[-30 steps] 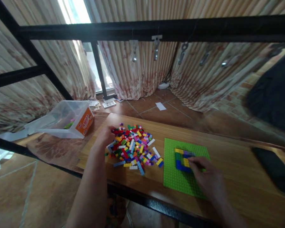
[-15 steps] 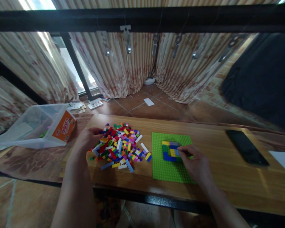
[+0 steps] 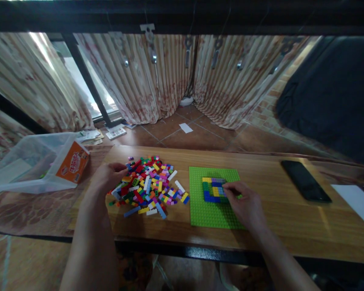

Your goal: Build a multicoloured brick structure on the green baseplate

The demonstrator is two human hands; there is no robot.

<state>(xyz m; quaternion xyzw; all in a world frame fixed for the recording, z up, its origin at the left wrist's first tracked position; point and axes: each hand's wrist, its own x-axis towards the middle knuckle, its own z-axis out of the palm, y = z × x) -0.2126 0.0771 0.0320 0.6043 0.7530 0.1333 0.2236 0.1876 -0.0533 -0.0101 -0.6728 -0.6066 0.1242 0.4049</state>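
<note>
our left hand [image 3: 104,176] loose on brick pile [image 3: 148,188] | right hand [image 3: 244,202] fingertips pinch brick build [image 3: 214,189] on baseplate [image 3: 210,214] | orange box label [image 3: 73,161] unreadable

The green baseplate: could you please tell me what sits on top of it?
On the green baseplate sits a small multicoloured brick build; the right hand covers its right edge and the plate beneath.

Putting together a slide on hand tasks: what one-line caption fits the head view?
Right hand touches a small brick build on a green baseplate; left hand rests at a loose brick pile.
</note>
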